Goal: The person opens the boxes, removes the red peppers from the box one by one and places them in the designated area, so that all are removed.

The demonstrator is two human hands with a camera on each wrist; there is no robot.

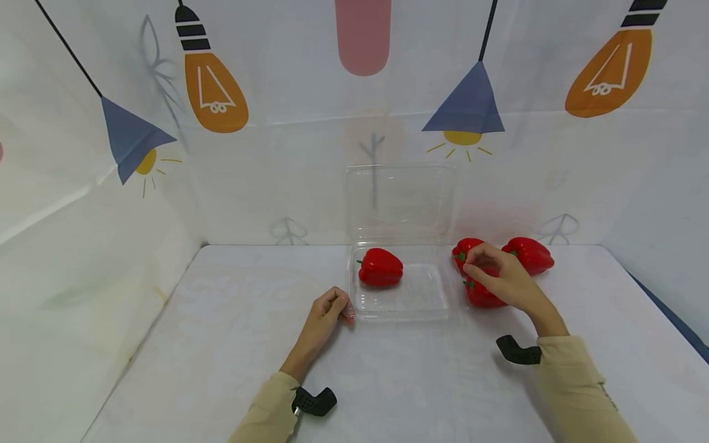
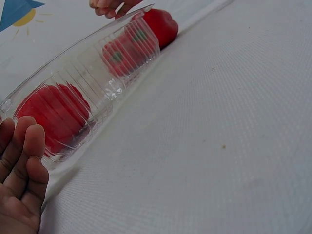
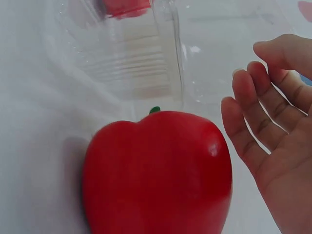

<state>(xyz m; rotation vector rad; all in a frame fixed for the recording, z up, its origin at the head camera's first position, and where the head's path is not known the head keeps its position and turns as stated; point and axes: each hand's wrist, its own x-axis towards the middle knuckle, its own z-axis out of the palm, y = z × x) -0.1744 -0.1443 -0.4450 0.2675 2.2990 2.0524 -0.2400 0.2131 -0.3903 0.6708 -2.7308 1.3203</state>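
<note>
An open clear plastic clamshell container (image 1: 401, 306) lies on the table, its lid (image 1: 400, 203) standing up behind. One red bell pepper (image 1: 381, 268) is on its side in the left part of the base. My left hand (image 1: 328, 309) pinches the container's front left corner; its thumb is hidden in the left wrist view. Over the red peppers at the container's right hovers my right hand (image 1: 501, 278), fingers loosely bent with nothing between them. Those are a front pepper (image 1: 480, 296), a back left pepper (image 1: 466, 247) and a right pepper (image 1: 530, 255). A pepper (image 3: 158, 175) looms large below the right palm in the right wrist view.
A white cloth covers the table (image 1: 221, 344). Behind it hangs a pale curtain (image 1: 288, 166) printed with lamps and bulbs, close to the upright lid. Black wrist mounts (image 1: 314, 402) stick out from both beige sleeves (image 1: 578, 387).
</note>
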